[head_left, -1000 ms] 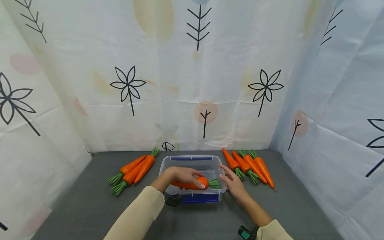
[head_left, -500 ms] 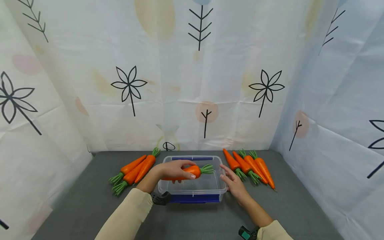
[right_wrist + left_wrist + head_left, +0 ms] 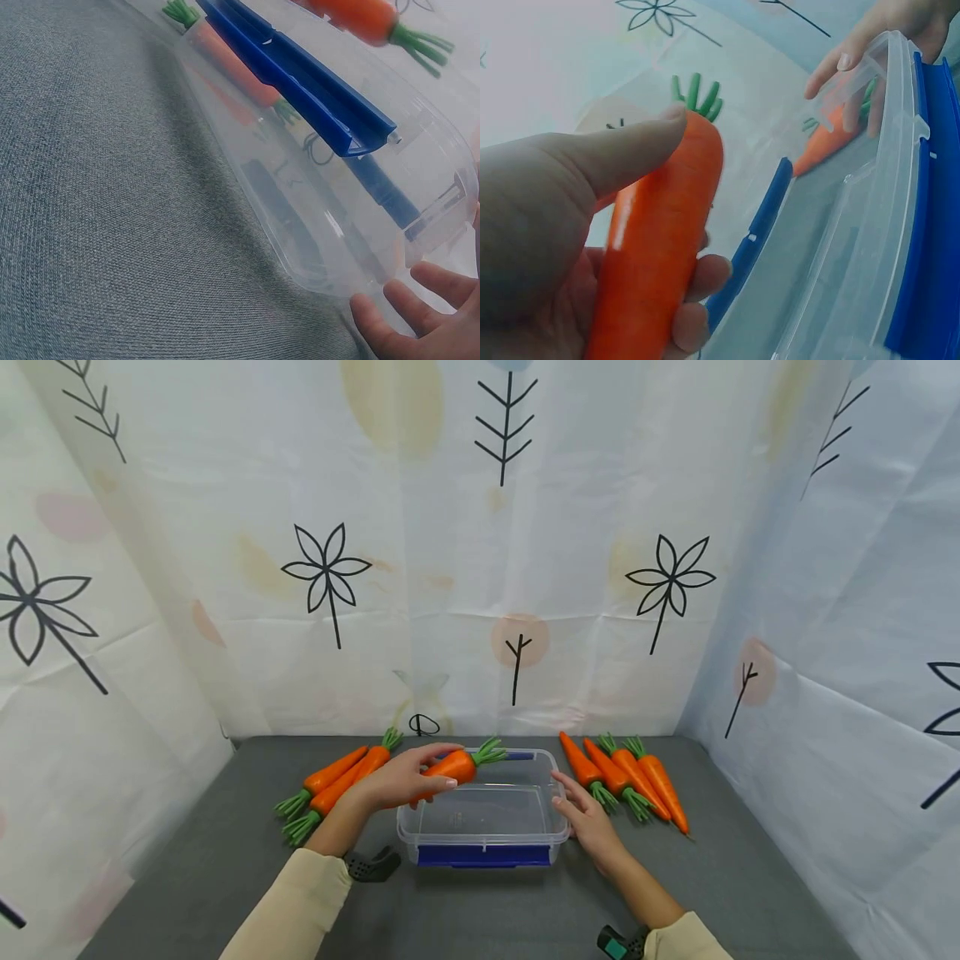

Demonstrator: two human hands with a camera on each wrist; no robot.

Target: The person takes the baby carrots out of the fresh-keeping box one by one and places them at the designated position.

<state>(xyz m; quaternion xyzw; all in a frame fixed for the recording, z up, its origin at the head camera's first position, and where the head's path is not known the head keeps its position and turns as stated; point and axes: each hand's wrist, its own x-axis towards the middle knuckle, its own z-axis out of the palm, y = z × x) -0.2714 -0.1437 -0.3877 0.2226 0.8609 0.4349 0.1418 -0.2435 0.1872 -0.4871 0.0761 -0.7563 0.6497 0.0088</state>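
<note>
My left hand (image 3: 401,778) grips an orange carrot (image 3: 454,767) with a green top, above the left part of a clear plastic box (image 3: 491,840). Thumb and fingers wrap round the carrot's body (image 3: 664,232) in the left wrist view, its leafy end pointing away. Through the box's clear walls no carrot shows inside in the head view. At the box's right side is my right hand (image 3: 592,827), its fingers spread. In the right wrist view, the fingertips (image 3: 367,311) sit right at the box wall.
Several carrots (image 3: 628,777) lie in a row right of the box, and a small group of carrots (image 3: 333,789) lies to its left. Blue clips (image 3: 483,856) line the box's front. A patterned curtain (image 3: 450,568) encloses the grey table (image 3: 480,918).
My left hand has lifted the carrot up out of the box and carried it left, to over the left rim. The right hand has stayed at the box's right side.
</note>
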